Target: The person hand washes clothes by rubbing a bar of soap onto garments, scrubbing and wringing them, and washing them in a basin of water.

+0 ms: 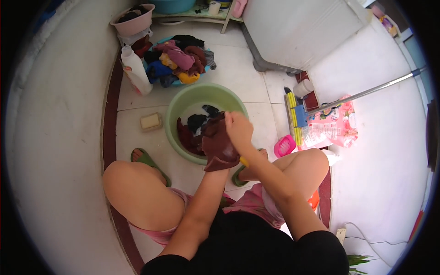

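A wet maroon garment [220,149] hangs over the right part of a green basin [172,110]. My right hand [239,133] is closed, gripping the garment's upper right side. My left forearm [206,195] reaches up into the maroon fabric, which covers my left hand, so its fingers are hidden. In the basin lie more dark red and black clothes [197,123], partly in water. The maroon garment hides part of the basin's near right rim.
A bar of soap [151,122] in a dish lies left of the basin. Beyond are a white bottle [134,68] and a clothes pile [176,59] in a blue basin. At right are a pink brush [285,146], a mop [300,116] and a pink bag [337,126].
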